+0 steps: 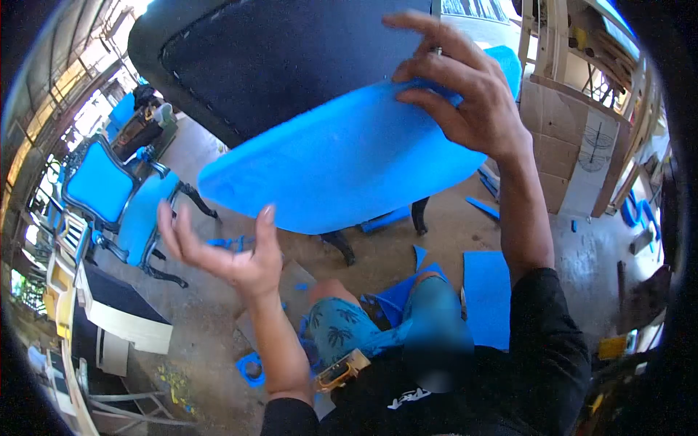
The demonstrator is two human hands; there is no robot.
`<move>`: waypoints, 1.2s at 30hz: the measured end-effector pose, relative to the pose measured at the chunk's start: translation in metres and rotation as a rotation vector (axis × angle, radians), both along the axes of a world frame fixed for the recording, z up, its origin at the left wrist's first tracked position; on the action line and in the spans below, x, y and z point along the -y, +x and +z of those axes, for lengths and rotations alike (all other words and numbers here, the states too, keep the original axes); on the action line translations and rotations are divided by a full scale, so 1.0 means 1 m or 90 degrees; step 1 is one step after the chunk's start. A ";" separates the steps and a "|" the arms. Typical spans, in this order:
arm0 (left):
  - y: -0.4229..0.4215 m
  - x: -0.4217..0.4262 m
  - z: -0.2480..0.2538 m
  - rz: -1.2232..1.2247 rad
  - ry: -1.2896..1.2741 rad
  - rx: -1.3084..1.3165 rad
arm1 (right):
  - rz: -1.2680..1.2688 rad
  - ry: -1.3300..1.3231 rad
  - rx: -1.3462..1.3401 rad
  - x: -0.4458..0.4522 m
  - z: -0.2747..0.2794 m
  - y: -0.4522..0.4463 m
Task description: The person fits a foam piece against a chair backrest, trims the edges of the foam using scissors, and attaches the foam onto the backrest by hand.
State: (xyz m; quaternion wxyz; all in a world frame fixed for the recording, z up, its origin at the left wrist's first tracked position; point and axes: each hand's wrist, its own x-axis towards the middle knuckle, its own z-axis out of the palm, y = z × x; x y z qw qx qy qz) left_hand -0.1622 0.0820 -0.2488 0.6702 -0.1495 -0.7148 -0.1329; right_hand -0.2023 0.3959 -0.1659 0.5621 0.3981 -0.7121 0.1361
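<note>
A large bright blue foam piece (327, 160) with a rounded outline slants in front of me, its long upper edge against a dark padded panel (291, 65). At its upper right edge is my right hand (469, 91), thumb on the near face, another finger at the rim and the index finger lifted; it appears to pinch the foam. My left hand (225, 254) is open below the foam's left end, palm up and fingers spread, with nothing in it. Dark curved furniture legs (339, 247) show beneath the foam.
On the left stands a carved dark chair (98, 182) with blue padding. A blue sheet (487, 298) and blue offcuts (396, 298) lie on the floor near my legs. Cardboard (552, 138) and wooden frames stand at right; a white-edged board (131, 320) lies lower left.
</note>
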 end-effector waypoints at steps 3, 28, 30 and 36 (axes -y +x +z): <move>0.012 0.034 -0.078 -0.215 0.301 0.150 | 0.040 -0.024 0.079 0.009 -0.018 0.009; 0.234 0.233 -0.295 0.208 0.819 0.592 | -0.023 -0.179 0.944 0.141 -0.457 -0.004; 0.242 0.244 -0.303 0.243 0.841 0.583 | -0.175 -0.342 1.038 0.067 -0.476 0.027; 0.244 0.235 -0.297 0.299 0.796 0.618 | -0.520 -0.382 1.301 -0.147 -0.709 0.236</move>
